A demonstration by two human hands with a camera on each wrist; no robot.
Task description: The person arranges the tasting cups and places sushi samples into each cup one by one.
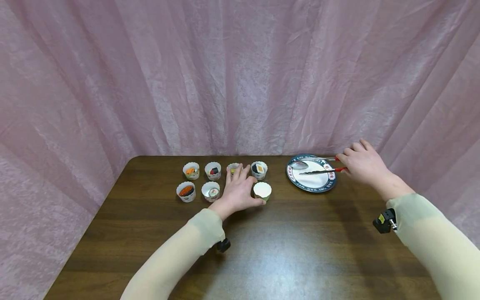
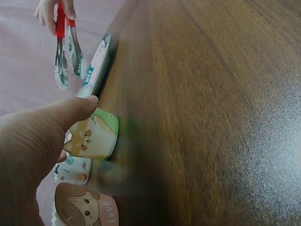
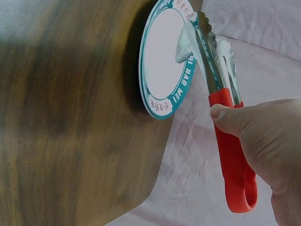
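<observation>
My left hand (image 1: 238, 191) holds a green-and-yellow paper baking cup (image 1: 262, 191) between thumb and index finger; its other fingers spread over the cups behind. White shows inside this cup, and a cartoon animal face (image 2: 91, 136) is on its side in the left wrist view. My right hand (image 1: 361, 164) grips metal tongs by their red handles (image 3: 230, 150). The tongs' arms stand apart over a white plate (image 1: 313, 181) with a teal lettered rim. Something whitish (image 3: 185, 46) shows by the tongs' tip in the right wrist view; I cannot tell what it is.
Several paper cups hold sushi-like pieces: an orange-topped one (image 1: 186, 191), a white roll (image 1: 211, 191), a black-and-white piece (image 1: 259, 169), and others along the back row. The wooden table (image 1: 300, 250) ends at a pink curtain (image 1: 240, 75) behind.
</observation>
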